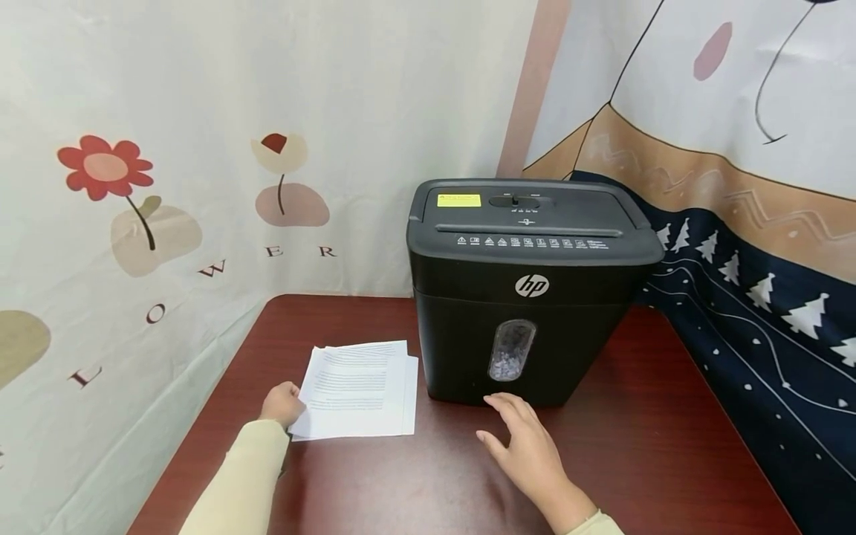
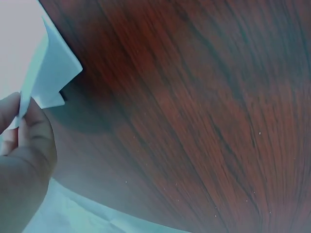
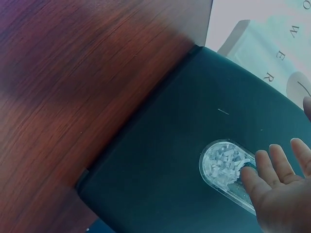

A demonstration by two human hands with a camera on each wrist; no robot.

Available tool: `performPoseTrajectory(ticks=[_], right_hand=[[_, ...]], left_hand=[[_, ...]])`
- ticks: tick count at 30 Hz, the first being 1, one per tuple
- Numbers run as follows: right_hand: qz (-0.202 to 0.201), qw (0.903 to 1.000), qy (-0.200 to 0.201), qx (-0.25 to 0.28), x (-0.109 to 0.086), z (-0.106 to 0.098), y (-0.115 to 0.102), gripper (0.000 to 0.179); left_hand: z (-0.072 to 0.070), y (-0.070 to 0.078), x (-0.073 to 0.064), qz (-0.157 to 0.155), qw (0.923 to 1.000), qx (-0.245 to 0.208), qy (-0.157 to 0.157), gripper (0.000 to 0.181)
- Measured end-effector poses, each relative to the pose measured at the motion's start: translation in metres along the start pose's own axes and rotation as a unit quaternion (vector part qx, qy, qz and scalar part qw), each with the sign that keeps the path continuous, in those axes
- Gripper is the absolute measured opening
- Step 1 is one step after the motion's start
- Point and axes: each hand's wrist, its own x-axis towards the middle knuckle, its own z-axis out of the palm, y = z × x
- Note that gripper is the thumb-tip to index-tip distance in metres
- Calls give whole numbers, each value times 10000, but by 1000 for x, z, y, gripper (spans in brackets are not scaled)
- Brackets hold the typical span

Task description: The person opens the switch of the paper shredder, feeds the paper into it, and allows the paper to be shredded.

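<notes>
My left hand (image 1: 281, 403) pinches the near left edge of a printed sheet on a small stack of paper (image 1: 354, 390). In the left wrist view, the sheet's edge (image 2: 35, 68) curls up between thumb and fingers, with other paper corners lying beneath it. A black HP paper shredder (image 1: 461, 334) stands upright to the right of the stack. White shreds (image 3: 226, 162) show through its front window. My right hand (image 1: 528, 453) is held in front of the shredder's lower front, fingers spread and nothing in the grasp.
Both the stack and the shredder stand on a dark red wood-grain table (image 1: 374, 483). Behind it hangs a pale printed curtain (image 1: 374, 134) with flowers and letters. Dark blue patterned cloth (image 1: 735, 334) runs along the right side. The shredder's feed slot (image 1: 528, 230) is on its top.
</notes>
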Motion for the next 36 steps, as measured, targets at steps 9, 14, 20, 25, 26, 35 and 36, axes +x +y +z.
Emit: performPoseTrajectory(ticks=[9, 14, 20, 25, 26, 35, 36], right_hand=[[182, 9998, -83, 90, 0, -4, 1, 50], [210, 9997, -112, 72, -1, -6, 3, 50], [234, 9997, -100, 67, -1, -8, 5, 50], [237, 9997, -75, 60, -2, -9, 6, 50], [240, 9997, -69, 63, -2, -9, 6, 50], [244, 9996, -81, 108, -2, -12, 8, 50], [237, 9996, -71, 100, -2, -13, 8, 50]], left_hand=[[-12, 0, -9, -311, 9963, -769, -214, 6], [-21, -2, -14, -282, 9945, -982, -229, 8], [-29, -4, -20, -401, 9893, -1381, -228, 13], [-36, -7, -25, -465, 9841, -1698, -235, 17], [-37, -7, -26, -478, 9833, -1741, -233, 18], [-48, -11, -36, -505, 9728, -2235, -334, 23], [-50, -11, -37, -507, 9710, -2308, -356, 23]])
